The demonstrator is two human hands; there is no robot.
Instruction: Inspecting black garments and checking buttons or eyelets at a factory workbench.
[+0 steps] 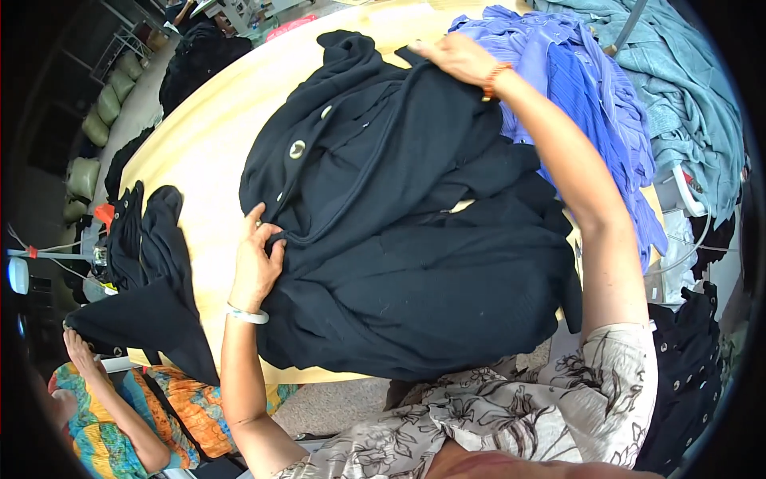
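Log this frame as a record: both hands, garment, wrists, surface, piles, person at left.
left hand: fingers at the left edge of the black garment; grip unclear
right hand: holding the same garment's far edge
fasteners: round, shiny, on that garment
wrists: white bangle left; orange beaded bracelet right
surface: pale yellow table
piles at right: violet-blue garments; teal fabric
co-worker's hand: at another black garment
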